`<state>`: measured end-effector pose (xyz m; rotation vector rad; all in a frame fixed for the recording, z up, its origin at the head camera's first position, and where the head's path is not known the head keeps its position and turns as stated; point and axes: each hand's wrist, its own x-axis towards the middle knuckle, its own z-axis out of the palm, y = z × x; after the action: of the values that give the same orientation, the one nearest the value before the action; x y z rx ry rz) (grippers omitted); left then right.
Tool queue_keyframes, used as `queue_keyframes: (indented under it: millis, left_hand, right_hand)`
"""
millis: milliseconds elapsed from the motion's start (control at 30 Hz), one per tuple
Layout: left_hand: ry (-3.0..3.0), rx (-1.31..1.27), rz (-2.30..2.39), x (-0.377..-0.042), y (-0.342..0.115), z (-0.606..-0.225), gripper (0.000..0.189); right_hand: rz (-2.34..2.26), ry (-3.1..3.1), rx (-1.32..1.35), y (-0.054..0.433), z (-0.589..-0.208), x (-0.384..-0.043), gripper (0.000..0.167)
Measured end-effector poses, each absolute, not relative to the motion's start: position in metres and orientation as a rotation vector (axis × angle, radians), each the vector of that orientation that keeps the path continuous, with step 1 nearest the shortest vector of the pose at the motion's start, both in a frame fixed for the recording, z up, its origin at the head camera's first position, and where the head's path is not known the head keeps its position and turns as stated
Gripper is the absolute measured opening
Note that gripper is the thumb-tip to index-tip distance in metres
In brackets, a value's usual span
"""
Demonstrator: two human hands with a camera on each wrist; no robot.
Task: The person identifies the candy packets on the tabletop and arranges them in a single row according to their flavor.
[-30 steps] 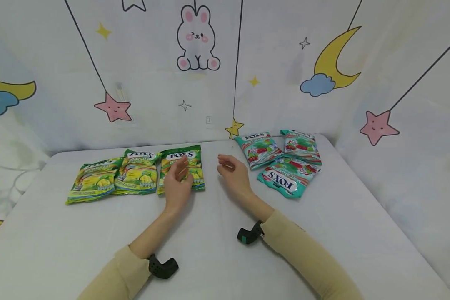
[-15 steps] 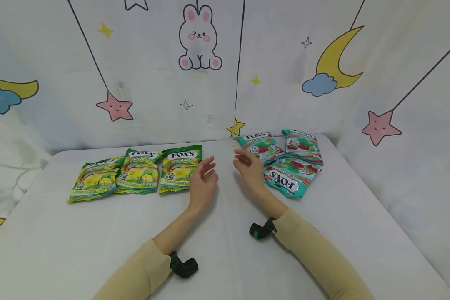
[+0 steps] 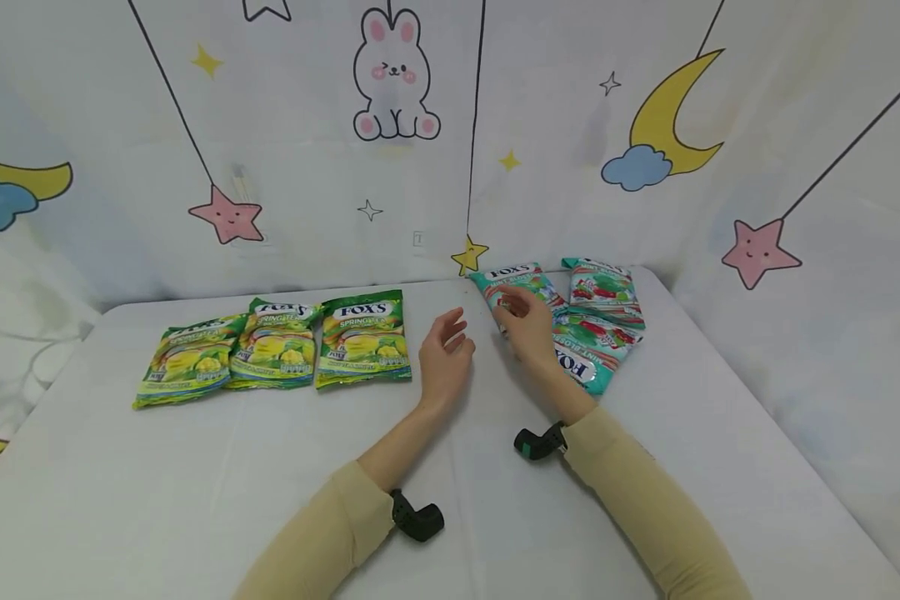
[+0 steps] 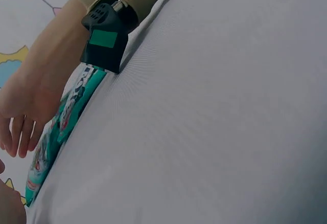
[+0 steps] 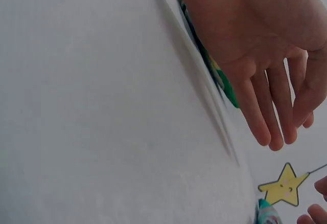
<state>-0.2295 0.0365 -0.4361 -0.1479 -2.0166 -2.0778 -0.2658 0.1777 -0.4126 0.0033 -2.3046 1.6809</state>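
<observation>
My left hand [image 3: 446, 358] is over the table between the two groups of candy bags, holding nothing, its fingers loosely bent. To its left lies the nearest green-and-yellow Fox's candy bag [image 3: 363, 337]. My right hand [image 3: 531, 329], also holding nothing, has relaxed fingers that overlap the left teal Fox's candy bag [image 3: 543, 286] in the head view. Its wrist partly covers the front teal bag [image 3: 603, 333]. In the left wrist view, the fingers of the right hand [image 4: 36, 98] hang downward. The right wrist view shows the left hand [image 5: 265, 40] with straight, lowered fingers.
Two more green-and-yellow bags, a middle one [image 3: 273, 346] and a leftmost one [image 3: 191, 358], lie overlapping at the left. Another teal bag [image 3: 606, 292] is at the back right. A patterned curtain [image 3: 292, 167] rises behind the white table [image 3: 157, 483].
Both hands have moved to the right. The left one has come away from over the nearest green-and-yellow bag; the right one now overlaps the teal bags. The bags lie as before.
</observation>
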Motion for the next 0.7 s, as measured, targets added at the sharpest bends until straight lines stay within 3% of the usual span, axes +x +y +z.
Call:
queue_keyframes:
  millis: [700]
  left_hand:
    - [-2.111, 0.126, -2.078, -0.256, 0.102, -0.435, 0.053]
  right_hand:
    - [1.434, -2.589, 0.028, 0.238, -0.414, -0.286, 0.057]
